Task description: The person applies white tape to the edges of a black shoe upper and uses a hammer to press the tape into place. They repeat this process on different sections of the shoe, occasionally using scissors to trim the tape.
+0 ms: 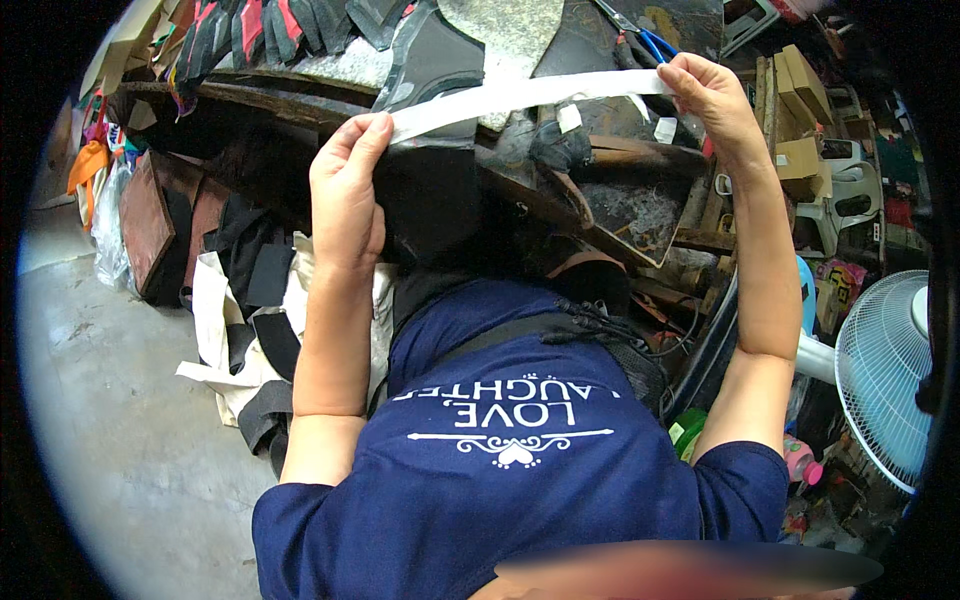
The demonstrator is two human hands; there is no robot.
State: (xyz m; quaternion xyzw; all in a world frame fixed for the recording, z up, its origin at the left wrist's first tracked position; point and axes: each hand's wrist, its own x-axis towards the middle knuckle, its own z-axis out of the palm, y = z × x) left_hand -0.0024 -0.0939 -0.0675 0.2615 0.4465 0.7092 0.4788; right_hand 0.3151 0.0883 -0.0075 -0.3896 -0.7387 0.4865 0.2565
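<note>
A long white strip [530,95] is stretched between my hands above the near edge of the workbench. My left hand [350,190] pinches its left end between thumb and fingers. At the other end, my right hand [712,105] grips the strip with curled fingers, higher and farther right. Just behind the right hand lies a pair of scissors [657,45] with blue on the handles. A black cut sheet [440,60] with a curved edge lies on the bench beyond the strip. Small white scraps [666,129] sit below the strip near my right hand.
Several black and red pieces [250,35] lie along the bench's far left. Fabric offcuts [225,320] are heaped on the floor at left, near brown boards [150,225]. To my right stands a fan [885,370], with cardboard boxes [800,90] and a white plastic chair [850,195] beyond.
</note>
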